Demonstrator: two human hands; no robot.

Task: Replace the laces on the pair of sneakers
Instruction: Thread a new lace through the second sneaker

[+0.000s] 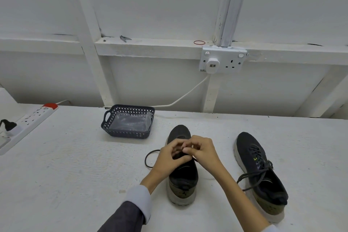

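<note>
Status: early, by my read.

Both hands meet over the eyelet area of the near sneaker (183,181). Left hand (170,158) and right hand (202,151) have their fingers curled in tight, fingertips together, apparently pinching the black lace (150,156); the exact contact is hidden under the fingers. A loop of that lace trails out left of the grip and lies on the table (75,175).

Just below the grip, toward the heel, the shoe opening shows no crossed lacing. So this shoe is either nearly stripped or just starting on its new lace (can't tell which).

Well right of the grip: second sneaker (263,179), fully laced through its eyelets, with its lace ends (244,177) untied and loose. Not started.

Beyond the grip and to the left: dark basket (126,134) with a clear plastic bag (131,120) inside, contents unreadable.

Left to do: finish this shoe, then the whole second shoe.
</note>
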